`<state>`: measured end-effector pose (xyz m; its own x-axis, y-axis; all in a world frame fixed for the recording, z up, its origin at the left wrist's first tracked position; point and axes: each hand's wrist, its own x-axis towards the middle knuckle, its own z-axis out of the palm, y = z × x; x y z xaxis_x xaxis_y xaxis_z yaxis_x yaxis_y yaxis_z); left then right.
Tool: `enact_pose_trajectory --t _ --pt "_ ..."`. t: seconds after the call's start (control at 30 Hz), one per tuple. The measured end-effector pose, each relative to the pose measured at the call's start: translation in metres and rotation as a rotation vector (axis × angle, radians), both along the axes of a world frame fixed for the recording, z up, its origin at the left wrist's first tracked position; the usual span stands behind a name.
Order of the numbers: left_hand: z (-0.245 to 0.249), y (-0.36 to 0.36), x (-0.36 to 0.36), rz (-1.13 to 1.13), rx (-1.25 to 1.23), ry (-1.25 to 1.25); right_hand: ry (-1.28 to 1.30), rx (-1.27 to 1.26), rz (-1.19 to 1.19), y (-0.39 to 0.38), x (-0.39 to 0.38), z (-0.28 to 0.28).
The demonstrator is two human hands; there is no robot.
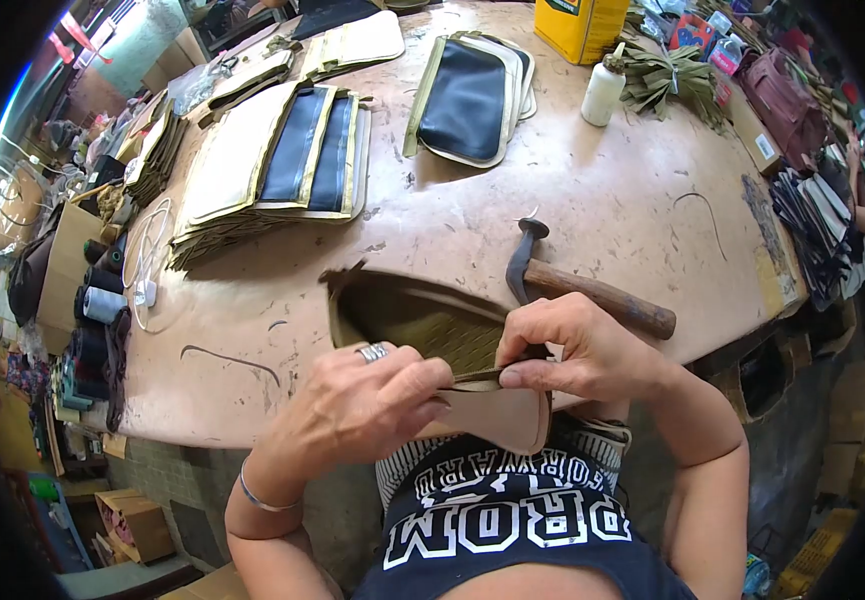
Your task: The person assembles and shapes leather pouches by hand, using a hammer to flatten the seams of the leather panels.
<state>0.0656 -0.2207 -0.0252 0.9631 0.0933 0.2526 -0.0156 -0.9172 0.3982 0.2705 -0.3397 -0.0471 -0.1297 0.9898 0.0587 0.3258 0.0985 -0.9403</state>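
An olive-lined pouch piece (423, 318) is held open at the table's front edge, its lining facing up and a pale beige flap hanging below. My left hand (368, 400), with a ring on one finger, pinches the near edge of the piece. Close beside it on the right, my right hand (578, 350) grips the same edge between thumb and fingers. A hammer (603, 298) with a wooden handle lies just beyond my right hand, its dark head pointing away.
Stacked panels (243, 170) with black and gold strips lie at the left of the table (433, 220). Black pouch panels (463, 95), a white bottle (605, 90), a yellow can (581, 25) and olive strips (668, 75) stand or lie farther back. Thread spools (103, 303) are at far left.
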Motion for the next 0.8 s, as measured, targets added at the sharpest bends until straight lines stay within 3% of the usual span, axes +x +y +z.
enact_pose_trajectory --t 0.17,0.47,0.57,0.67,0.8 --pt "-0.017 0.000 0.009 -0.035 0.173 -0.126 0.155 -0.160 -0.111 0.000 0.001 -0.019" --pt "-0.030 0.012 0.023 -0.105 0.189 -0.207 -0.016 -0.040 -0.137 0.002 -0.003 -0.018" --pt "-0.031 0.012 0.022 -0.102 0.203 -0.167 -0.212 0.135 -0.127 0.003 -0.006 -0.027" --pt "-0.031 0.011 0.023 -0.110 0.222 -0.174 -0.260 0.045 -0.071 0.005 -0.005 -0.025" --pt "-0.027 0.011 0.024 -0.100 0.197 -0.163 -0.257 0.178 -0.089 0.008 -0.013 -0.026"
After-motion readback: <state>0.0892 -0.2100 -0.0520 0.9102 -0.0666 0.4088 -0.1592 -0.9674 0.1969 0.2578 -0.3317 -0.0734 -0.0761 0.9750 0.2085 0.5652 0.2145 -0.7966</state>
